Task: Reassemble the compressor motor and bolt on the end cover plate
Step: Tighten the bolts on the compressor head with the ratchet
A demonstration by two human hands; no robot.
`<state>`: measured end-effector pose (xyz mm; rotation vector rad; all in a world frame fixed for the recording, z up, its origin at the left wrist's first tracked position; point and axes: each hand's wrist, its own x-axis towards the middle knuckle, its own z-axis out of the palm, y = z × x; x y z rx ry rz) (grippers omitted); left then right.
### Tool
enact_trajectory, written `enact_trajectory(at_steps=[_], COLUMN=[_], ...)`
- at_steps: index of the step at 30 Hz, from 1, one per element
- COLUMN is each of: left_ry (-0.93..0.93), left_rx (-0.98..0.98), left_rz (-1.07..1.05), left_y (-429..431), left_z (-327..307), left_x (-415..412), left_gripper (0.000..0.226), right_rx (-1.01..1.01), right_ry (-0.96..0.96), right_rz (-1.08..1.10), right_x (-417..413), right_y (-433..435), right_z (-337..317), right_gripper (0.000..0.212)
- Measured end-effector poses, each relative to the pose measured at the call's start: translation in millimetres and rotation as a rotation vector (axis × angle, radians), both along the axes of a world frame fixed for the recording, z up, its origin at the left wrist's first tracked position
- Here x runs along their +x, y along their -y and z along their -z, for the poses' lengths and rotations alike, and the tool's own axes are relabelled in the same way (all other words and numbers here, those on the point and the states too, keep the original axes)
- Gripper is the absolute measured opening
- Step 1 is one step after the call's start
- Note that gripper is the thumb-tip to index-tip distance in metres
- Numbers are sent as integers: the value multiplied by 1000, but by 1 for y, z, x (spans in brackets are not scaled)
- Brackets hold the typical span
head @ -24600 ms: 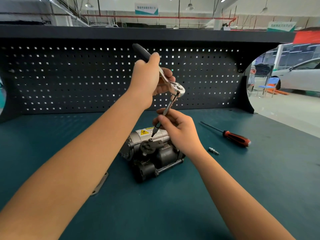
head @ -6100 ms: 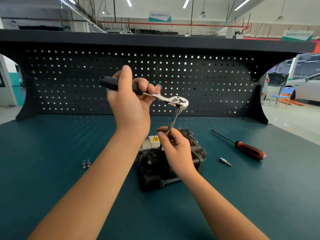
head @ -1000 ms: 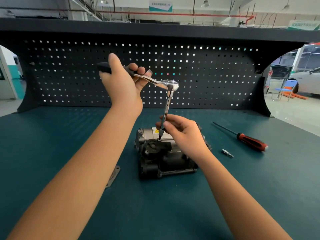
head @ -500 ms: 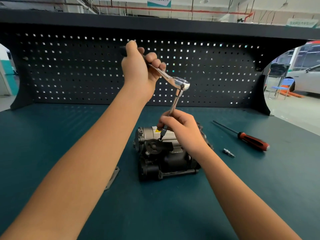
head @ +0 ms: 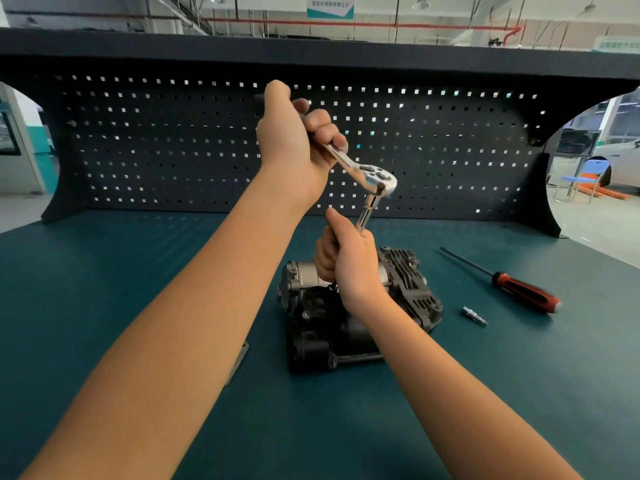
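On bench [head: 104, 289], compressor motor [head: 346, 327]: black finned casting, silver can. Above motor, left hand [head: 294, 143] clenches ratchet [head: 370, 176] handle; right hand [head: 349, 261] wraps extension bar [head: 367, 213], hiding tip. Right of motor: screwdriver [head: 519, 292], loose bit [head: 474, 315]. Left of motor: metal plate [head: 239, 362], part-hidden by forearm.

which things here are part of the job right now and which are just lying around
In use: ratchet wrench, left hand; its extension bar, right hand; compressor motor.
Lying about: red-handled screwdriver; small loose bit; flat metal piece beside the left forearm.
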<state>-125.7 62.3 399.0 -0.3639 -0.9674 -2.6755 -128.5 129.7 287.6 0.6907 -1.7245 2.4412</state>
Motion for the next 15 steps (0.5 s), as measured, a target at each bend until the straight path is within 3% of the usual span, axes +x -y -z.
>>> enact_trajectory(at_steps=[15], left_ry=[26], left_rx=[-141], left_rz=[86], left_y=[2], left_z=[-3], left_x=[8], left_gripper=[32], right_rx=[-51], right_ry=[-14], right_rz=[27], right_x=[6], right_y=[9], right_z=[6], right_gripper=[56])
